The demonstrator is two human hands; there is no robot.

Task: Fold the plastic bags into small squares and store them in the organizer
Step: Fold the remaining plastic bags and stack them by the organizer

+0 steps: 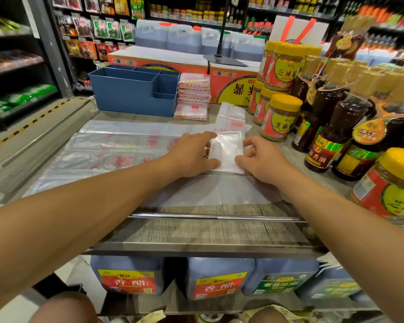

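A small folded bag (226, 151), its long side pointing away, is pinched flat on the table (196, 229) by the left hand (194, 155) and the right hand (261, 159), with loose bags (117, 145) beside it and the blue organizer (133, 89) behind.

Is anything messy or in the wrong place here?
A bit. The folded bags are stacked beside the blue organizer, not in it, and its compartments look empty. One loose bag lies crumpled behind the hands. Nothing looks spilled or broken.
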